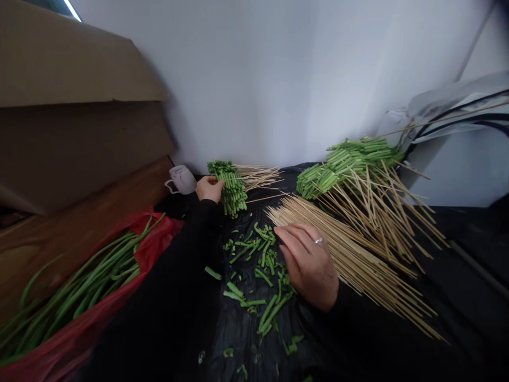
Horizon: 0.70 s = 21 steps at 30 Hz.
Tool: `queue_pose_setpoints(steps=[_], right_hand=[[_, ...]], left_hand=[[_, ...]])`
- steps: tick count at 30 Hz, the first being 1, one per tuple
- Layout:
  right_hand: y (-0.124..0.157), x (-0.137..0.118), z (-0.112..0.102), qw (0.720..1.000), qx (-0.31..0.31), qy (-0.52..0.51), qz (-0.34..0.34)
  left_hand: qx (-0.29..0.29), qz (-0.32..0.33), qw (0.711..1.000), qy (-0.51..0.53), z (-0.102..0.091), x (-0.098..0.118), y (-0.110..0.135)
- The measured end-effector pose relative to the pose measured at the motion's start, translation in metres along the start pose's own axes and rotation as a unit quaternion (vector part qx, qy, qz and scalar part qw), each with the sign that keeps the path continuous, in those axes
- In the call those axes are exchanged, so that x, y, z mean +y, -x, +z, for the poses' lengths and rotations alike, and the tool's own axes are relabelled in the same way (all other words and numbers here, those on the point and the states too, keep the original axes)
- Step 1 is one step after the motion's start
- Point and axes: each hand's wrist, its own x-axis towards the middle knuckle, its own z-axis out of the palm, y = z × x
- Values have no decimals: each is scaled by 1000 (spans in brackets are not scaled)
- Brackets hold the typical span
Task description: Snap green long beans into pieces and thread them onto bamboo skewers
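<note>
At the far end of the black sheet, my left hand (209,189) has its fingers closed at the left edge of a stack of green skewers (234,192). These are short cut green stems, looking like garlic scapes, threaded side by side on sticks whose bare ends point right. My right hand (310,262), with a ring on one finger, hovers over or rests beside the pile of bare wooden skewers (358,254); its fingers are stretched out, thumb apart, and nothing shows in them. Loose cut stem pieces (264,265) lie scattered between the hands.
A bigger heap of filled skewers (353,162) lies at the back right. To the left, a red plastic bag (153,246) holds long green stems (95,286). A white mug (182,179) stands by my left hand, near a cardboard box (79,132). The white wall (254,79) bounds the back.
</note>
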Motion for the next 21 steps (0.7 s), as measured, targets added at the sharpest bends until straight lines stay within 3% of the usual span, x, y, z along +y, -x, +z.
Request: queue_pose_setpoints(steps=[6,11,15,17,21], right_hand=[[-6,22,-1,999,20,15,33],[-8,45,-2,996,14,52,69],[-5,48,-1,986,-97,97,92],[-3,46,1,974,-166,112,103],[0,43,5,951,-244,137,134]], left_hand=[[59,24,998,-21,-1,-3,10],[20,65,998,16,-14,13,44],[-114,127,979,115,-32,26,96],[-175,126,967,133,-39,22,118],[-190,121,970,86,-40,-3,141]])
